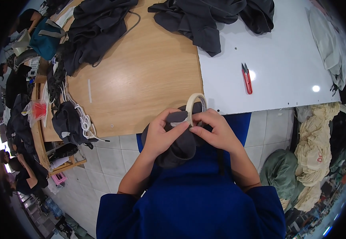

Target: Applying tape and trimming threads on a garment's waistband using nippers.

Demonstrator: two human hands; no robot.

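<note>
A roll of cream masking tape point(189, 106) stands upright between my hands, close to the table's front edge. My right hand point(217, 130) is closed at the roll's right side, its thumb and fingers pinched near the lower rim. My left hand point(161, 137) grips a dark grey garment point(183, 146) that hangs over my lap, with its thumb reaching toward the tape. A small whitish piece shows by the left thumb; whether it is tape or a label I cannot tell.
Red-handled thread snips point(247, 79) lie on the white tabletop point(224, 85). Dark grey garments point(97, 32) are heaped along the far side. White cords point(86, 123) and dark cloth sit at the wooden table's left edge. Cream fabric bundles point(314, 147) and a green bundle point(279, 173) stand right.
</note>
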